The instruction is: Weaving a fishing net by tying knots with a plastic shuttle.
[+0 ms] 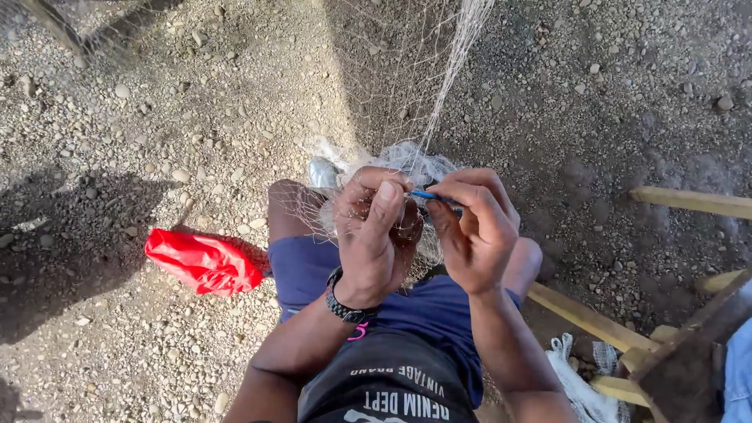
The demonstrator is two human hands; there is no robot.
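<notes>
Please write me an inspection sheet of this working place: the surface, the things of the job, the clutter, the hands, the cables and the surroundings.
Surface: gravel ground, dry, pebbly, part sun and part shadow.
Job's things: pale fishing net, bunched over the knees, one strand rising to the top edge; blue netting needle.
Clutter: red plastic bag on the gravel; white bag by the wood.
Hands: left hand grips the net; right hand pinches the needle.
Cables: nothing seen.
Surroundings: wooden frame at right; black wristband on the left wrist.

Gravel ground (157,117) bears a red bag (204,262) and, seemingly, wooden slats (583,317).
</notes>
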